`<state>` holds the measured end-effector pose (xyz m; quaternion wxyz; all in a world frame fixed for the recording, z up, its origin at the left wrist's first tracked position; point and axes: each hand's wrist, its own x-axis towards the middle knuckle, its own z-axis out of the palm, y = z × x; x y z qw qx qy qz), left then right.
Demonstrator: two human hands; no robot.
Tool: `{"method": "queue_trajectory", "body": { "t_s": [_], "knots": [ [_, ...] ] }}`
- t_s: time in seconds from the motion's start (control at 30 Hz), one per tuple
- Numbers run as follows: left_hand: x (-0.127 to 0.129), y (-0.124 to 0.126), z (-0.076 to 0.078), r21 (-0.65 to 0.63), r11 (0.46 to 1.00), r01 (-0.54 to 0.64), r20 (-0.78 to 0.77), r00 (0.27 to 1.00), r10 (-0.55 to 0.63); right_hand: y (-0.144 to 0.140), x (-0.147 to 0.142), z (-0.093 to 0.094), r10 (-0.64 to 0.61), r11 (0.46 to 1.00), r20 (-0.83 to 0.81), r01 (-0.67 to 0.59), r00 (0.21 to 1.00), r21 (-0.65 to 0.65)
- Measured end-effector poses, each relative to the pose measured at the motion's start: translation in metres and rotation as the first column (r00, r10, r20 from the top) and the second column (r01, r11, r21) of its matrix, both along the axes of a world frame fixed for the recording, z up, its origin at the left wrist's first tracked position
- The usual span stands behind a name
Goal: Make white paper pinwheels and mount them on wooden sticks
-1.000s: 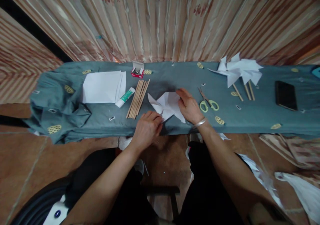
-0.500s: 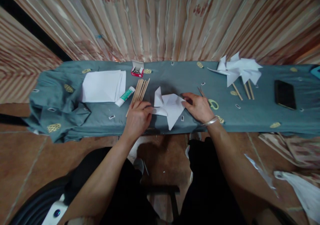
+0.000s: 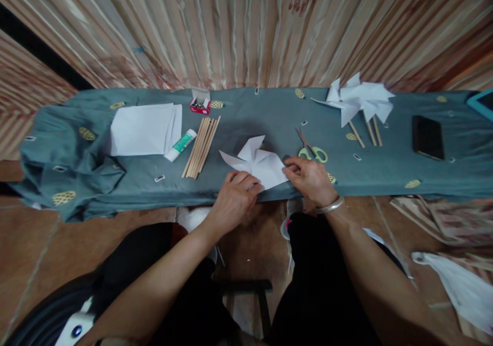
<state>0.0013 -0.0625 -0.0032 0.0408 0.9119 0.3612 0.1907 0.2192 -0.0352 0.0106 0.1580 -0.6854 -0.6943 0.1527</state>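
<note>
A white paper pinwheel [image 3: 265, 164] without a stick lies at the front of the cloth-covered table, its blades curled up. My left hand [image 3: 238, 197] is closed on the blade nearest me, fingers bent over the paper. At the pinwheel's right corner, my right hand [image 3: 309, 177] pinches the paper edge between thumb and fingers. Just beyond that hand rest scissors [image 3: 313, 151] with pale green handles. To the left lie several wooden sticks [image 3: 202, 147] in a bundle, and beside them a green and white glue stick [image 3: 181, 145].
A stack of white paper [image 3: 142, 130] lies on the left of the blue-grey cloth [image 3: 246, 115]. Behind the sticks stands a small red box [image 3: 200, 102] of metal pins. Finished pinwheels [image 3: 358, 99] on sticks and a black phone [image 3: 428, 137] lie to the right. A curtain [image 3: 231, 33] hangs behind.
The pinwheel has been turned on the table. My left hand has moved from its left blade to the blade nearest me. The view has shifted slightly.
</note>
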Motion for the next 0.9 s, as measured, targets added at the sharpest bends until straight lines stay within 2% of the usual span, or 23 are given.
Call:
{"method": "queue_trajectory", "body": {
  "t_s": [0.17, 0.23, 0.3, 0.43, 0.57, 0.67, 0.9],
  "knots": [
    [-0.015, 0.015, 0.000, 0.077, 0.995, -0.066, 0.013, 0.998, 0.065, -0.009, 0.013, 0.002, 0.093, 0.987, -0.247, -0.122, 0.965, -0.106],
    [-0.020, 0.018, 0.000, 0.093, 0.992, -0.091, 0.009, 0.996, 0.091, -0.013, 0.016, 0.003, 0.093, 0.993, -0.223, -0.106, 0.970, -0.046],
    [-0.021, 0.018, -0.001, 0.099, 0.990, -0.099, 0.005, 0.995, 0.099, -0.016, 0.017, 0.003, 0.096, 0.993, -0.167, -0.083, 0.981, 0.081],
    [-0.016, 0.017, -0.004, 0.117, 0.990, -0.076, -0.008, 0.997, 0.077, -0.019, 0.010, -0.003, 0.336, 0.923, -0.150, -0.293, 0.930, 0.251],
    [-0.012, 0.018, -0.005, 0.101, 0.993, -0.060, -0.018, 0.998, 0.062, -0.018, 0.001, -0.014, 0.478, 0.857, -0.113, -0.435, 0.871, 0.276],
    [-0.011, 0.019, -0.005, 0.059, 0.997, -0.042, -0.023, 0.999, 0.043, -0.017, -0.001, -0.018, 0.496, 0.850, -0.107, -0.457, 0.862, 0.260],
    [-0.012, 0.020, -0.008, 0.049, 0.998, -0.033, 0.014, 0.999, 0.033, -0.016, 0.003, -0.015, 0.445, 0.892, -0.187, -0.416, 0.876, 0.176]
  ]
}}
